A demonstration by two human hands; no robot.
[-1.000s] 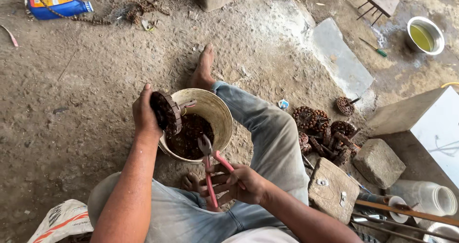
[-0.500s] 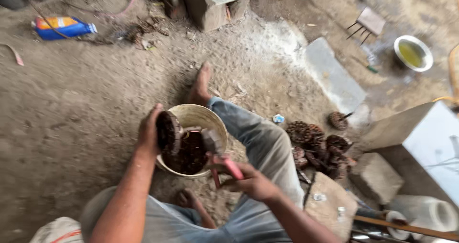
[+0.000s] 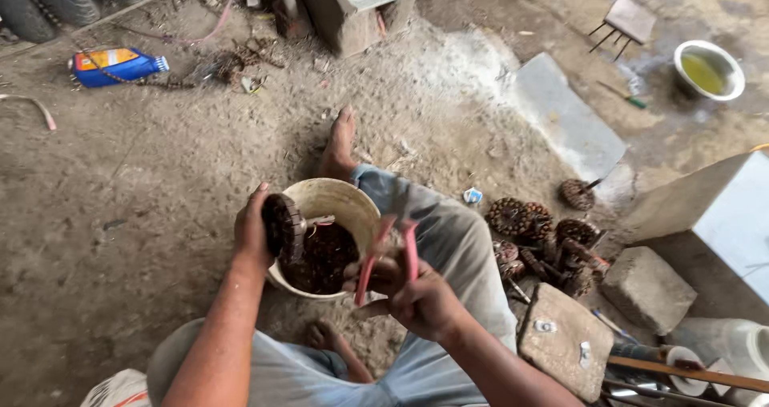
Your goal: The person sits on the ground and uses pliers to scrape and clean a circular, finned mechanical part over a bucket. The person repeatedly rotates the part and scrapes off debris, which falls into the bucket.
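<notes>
My left hand (image 3: pixel 252 232) grips a dark, rusty round part on a short shaft (image 3: pixel 284 228) and holds it over a cream-coloured bucket (image 3: pixel 350 198). Dark wiry scrap (image 3: pixel 324 259) fills the bottom of the bucket, which sits between my legs on the dirt. My right hand (image 3: pixel 422 299) holds red-handled pliers (image 3: pixel 384 255), handles spread and pointing up, blurred by motion, at the bucket's right rim. My bare foot (image 3: pixel 338 144) rests just beyond the bucket.
A pile of similar rusty round parts (image 3: pixel 545 231) lies right of my knee, beside a stone block (image 3: pixel 647 287) and a wooden block (image 3: pixel 565 341). Farther off: a grey slab (image 3: pixel 565 118), a metal bowl of yellow liquid (image 3: pixel 708 69), a blue bottle (image 3: pixel 116 65).
The pliers have swung from pointing jaws-first into the bucket to handles raised and spread. My left hand keeps the round part over the bucket. The camera has tilted.
</notes>
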